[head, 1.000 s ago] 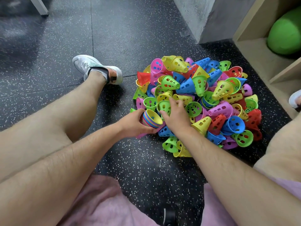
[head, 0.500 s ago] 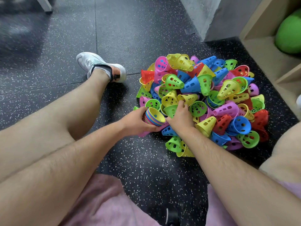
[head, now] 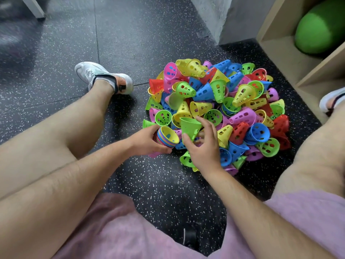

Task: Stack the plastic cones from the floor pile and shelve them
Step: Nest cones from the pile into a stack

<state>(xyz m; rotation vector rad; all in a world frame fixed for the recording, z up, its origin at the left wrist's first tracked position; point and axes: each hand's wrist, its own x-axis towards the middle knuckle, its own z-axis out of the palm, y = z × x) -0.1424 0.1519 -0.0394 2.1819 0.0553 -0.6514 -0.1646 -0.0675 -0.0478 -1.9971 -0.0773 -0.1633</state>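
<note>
The left hand (head: 147,141) is clamping its grip round the nested rainbow stack of plastic cones (head: 167,137) while the right hand (head: 204,148) is pinching a lime-green holed plastic cone (head: 190,127) by its wall at the stack's 3 o'clock, right against the floor pile (head: 233,101), and I'm guessing it's light, stiffish and a bit slick.

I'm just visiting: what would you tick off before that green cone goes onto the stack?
1. Grip: the right hand pinches the green cone between thumb and fingers: ok.
2. Support: the left hand holds the stack of cones: ok.
3. Stack's mouth free: the yellow top cone is empty: ok.
4. Green cone lined up over that mouth: not ok, it is beside the stack.
5. Room on the wooden shelf: cannot tell, only partly in view.
</note>
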